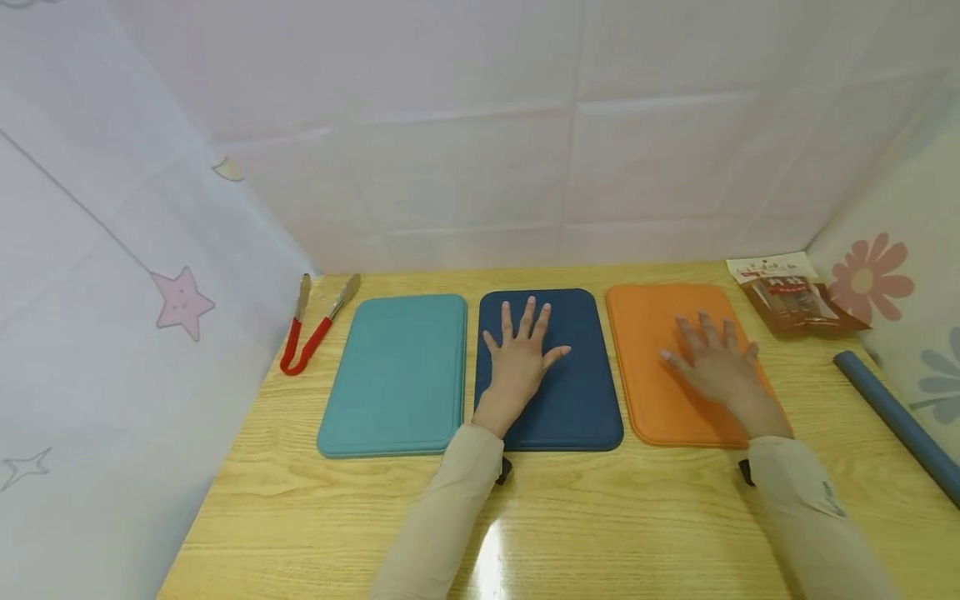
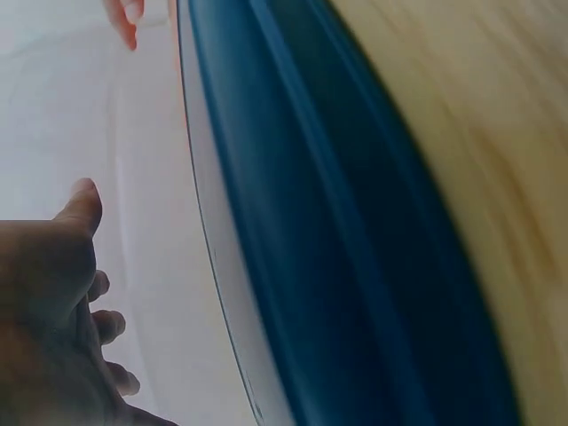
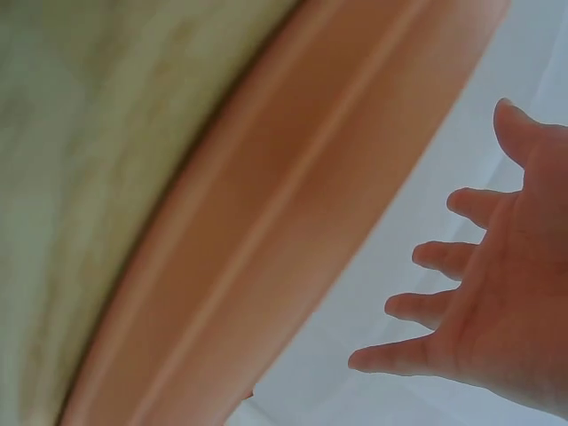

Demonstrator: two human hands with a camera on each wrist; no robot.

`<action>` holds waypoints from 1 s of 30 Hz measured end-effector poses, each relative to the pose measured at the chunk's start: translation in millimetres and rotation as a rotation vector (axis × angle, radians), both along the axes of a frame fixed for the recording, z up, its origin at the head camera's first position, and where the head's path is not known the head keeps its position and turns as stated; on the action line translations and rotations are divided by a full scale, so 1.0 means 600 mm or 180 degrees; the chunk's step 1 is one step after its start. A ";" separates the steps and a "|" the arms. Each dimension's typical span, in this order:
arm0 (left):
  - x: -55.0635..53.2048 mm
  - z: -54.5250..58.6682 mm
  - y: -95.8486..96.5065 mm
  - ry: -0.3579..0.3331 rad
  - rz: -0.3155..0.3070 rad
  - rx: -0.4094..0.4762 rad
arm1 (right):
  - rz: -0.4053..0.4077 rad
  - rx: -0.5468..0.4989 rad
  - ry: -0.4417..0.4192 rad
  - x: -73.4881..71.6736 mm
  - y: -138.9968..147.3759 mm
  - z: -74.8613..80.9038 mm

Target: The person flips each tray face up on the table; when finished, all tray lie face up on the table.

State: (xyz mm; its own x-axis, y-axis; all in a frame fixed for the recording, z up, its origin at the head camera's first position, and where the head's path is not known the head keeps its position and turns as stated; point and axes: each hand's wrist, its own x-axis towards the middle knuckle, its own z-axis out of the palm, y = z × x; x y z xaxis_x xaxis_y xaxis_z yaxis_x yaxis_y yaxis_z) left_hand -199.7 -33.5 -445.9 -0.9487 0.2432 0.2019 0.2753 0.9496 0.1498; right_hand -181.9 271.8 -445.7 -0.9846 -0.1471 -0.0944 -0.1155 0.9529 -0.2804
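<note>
Across the middle of the head view, a navy mat (image 1: 573, 392) is overhung by the left hand (image 1: 519, 354), an orange mat (image 1: 660, 400) by the right hand (image 1: 716, 365); all fingers are spread, nothing gripped. Both mats are judged light, fairly stiff, smooth, best taken by the rim. Navy's left edge is crowded by a teal mat (image 1: 397, 375); red-handled tongs (image 1: 313, 342) are seen left, a brown packet (image 1: 795, 304) right. From each wrist view, a gap is shown between hand and mat.
</note>
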 end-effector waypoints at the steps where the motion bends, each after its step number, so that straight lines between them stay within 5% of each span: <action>1: 0.000 0.000 0.008 -0.0018 -0.0017 -0.0034 | 0.0000 -0.0007 -0.0025 0.000 0.003 0.000; 30: 0.019 -0.002 0.182 -0.0366 -0.0403 -0.0546 | -0.0125 -0.0124 -0.0272 0.016 0.076 -0.010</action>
